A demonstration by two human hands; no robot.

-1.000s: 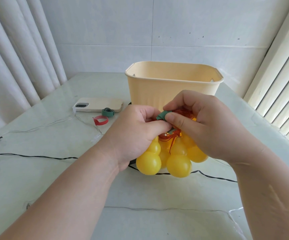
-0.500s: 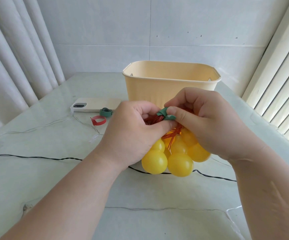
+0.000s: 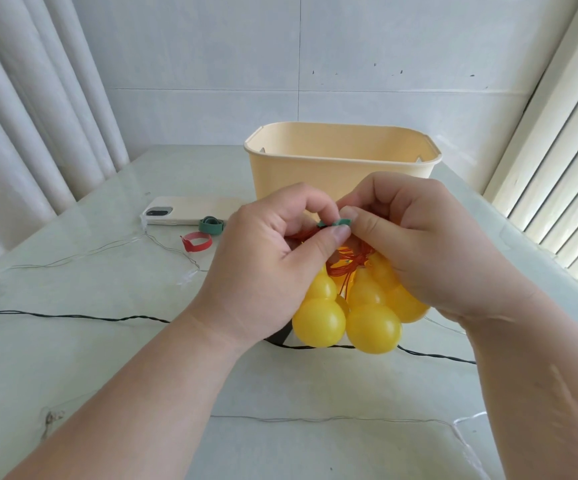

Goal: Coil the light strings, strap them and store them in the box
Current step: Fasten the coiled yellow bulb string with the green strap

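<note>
The left hand (image 3: 270, 271) and the right hand (image 3: 429, 244) pinch the green strap (image 3: 337, 222) over the coiled yellow-bulb light string (image 3: 372, 327), held above the desk (image 3: 107, 358) before the box (image 3: 339, 168). Better to pull it snug before fastening.

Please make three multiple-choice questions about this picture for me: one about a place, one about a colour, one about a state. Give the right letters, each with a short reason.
1. Where does the phone lie?
A. on the table, left of the box
B. inside the box
C. on the floor

2. What colour is the strap that the left hand and the right hand pinch?
A. red
B. green
C. blue

3. How does the box stand?
A. on its side
B. upright, open at the top
C. upright, shut with a lid

Answers:
1 A: it lies flat on the table, left of the box.
2 B: a green band shows between the thumbs.
3 B: the rim is up and the inner wall shows.
</note>
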